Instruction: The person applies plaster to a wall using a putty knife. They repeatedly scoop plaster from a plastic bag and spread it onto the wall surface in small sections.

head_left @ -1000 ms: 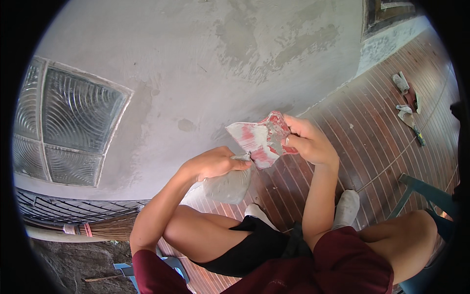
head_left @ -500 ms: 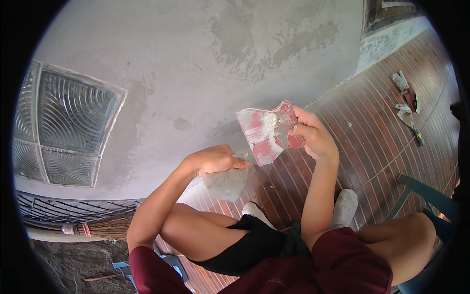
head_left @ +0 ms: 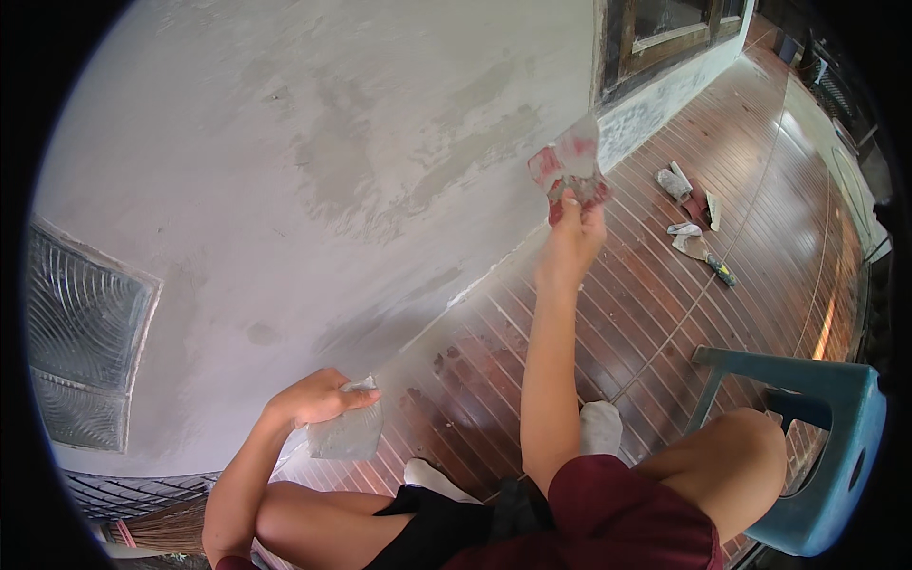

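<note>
My right hand (head_left: 573,233) is wrapped round the lower part of a red plastic spreader (head_left: 576,152) smeared with grey and white filler. It is stretched far out by the bottom of the wall; whether the blade touches the plaster I cannot tell, as it is slightly blurred. Lower left, my left hand (head_left: 321,397) grips a second spreader (head_left: 350,433), its blade coated all over in grey, hanging downward near my left knee. The grey plastered wall (head_left: 237,180) shows darker damp-looking patches in its middle.
Scraps and a putty knife (head_left: 719,269) lie on the brown striped tile floor (head_left: 655,294) at right. Beside my right knee stands a blue plastic stool (head_left: 817,475). A broom (head_left: 166,529) lies lower left, below a glass-block window (head_left: 81,332). A wooden frame (head_left: 665,47) is set far right.
My right hand has moved the red spreader away from the left one, farther out toward the wall. The view has swung right, bringing more of the stool and floor in.
</note>
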Demonstrator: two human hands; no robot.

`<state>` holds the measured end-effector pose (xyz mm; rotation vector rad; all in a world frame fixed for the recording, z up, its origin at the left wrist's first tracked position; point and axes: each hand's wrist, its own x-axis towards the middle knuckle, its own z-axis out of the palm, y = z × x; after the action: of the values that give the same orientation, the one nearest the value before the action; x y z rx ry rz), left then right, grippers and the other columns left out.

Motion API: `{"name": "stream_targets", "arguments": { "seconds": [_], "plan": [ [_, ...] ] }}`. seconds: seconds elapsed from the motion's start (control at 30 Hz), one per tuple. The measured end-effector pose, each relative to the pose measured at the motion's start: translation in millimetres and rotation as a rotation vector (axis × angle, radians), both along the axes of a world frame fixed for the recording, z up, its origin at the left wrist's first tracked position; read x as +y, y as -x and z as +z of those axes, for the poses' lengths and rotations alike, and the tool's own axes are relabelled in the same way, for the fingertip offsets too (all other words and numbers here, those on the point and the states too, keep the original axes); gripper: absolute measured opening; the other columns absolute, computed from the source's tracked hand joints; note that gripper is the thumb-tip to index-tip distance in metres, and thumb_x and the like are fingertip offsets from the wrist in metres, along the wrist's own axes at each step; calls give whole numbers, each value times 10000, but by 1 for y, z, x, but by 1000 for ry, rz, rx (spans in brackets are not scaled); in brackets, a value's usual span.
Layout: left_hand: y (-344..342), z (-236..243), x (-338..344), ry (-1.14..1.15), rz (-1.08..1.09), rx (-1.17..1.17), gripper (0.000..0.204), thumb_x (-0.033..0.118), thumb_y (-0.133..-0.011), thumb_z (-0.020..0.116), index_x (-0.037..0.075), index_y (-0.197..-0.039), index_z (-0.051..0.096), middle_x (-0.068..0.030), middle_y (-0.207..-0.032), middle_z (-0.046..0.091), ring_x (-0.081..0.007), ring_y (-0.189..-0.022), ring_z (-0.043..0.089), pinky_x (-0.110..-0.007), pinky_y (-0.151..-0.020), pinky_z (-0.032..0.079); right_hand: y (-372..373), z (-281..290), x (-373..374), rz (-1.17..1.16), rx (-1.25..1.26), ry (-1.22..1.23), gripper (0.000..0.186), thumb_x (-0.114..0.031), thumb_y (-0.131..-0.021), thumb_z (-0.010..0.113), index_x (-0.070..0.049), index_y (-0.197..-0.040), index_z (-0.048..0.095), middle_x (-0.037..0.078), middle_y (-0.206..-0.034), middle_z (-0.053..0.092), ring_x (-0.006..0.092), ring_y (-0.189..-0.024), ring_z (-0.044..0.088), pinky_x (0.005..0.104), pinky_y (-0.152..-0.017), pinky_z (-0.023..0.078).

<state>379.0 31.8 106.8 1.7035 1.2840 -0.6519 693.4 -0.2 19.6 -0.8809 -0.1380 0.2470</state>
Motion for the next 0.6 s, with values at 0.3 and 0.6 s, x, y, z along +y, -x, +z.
{"name": "stream_targets", "arguments": {
  "seconds": [0.3,0.6],
  "plan": [
    [9,-5,3,-22,-45,23,573,531,-883,630,-25,-752,670,-127,-683,608,-212,-671,575,-367,-630,452,19,-9,42,-239,-615,345,475,67,-871,474,-26,-1329,560,168,-1283,616,253,-1055,671,303,-837,534],
    [16,-8,1,-34,-64,23,599,564,-869,634,-13,-706,652,-87,-603,547,-183,-611,522,-356,-580,415,38,-12,62,-207,-669,370,525,97,-833,457,0,-1344,527,183,-1344,562,323,-1237,554,371,-992,481]
  ]
}}
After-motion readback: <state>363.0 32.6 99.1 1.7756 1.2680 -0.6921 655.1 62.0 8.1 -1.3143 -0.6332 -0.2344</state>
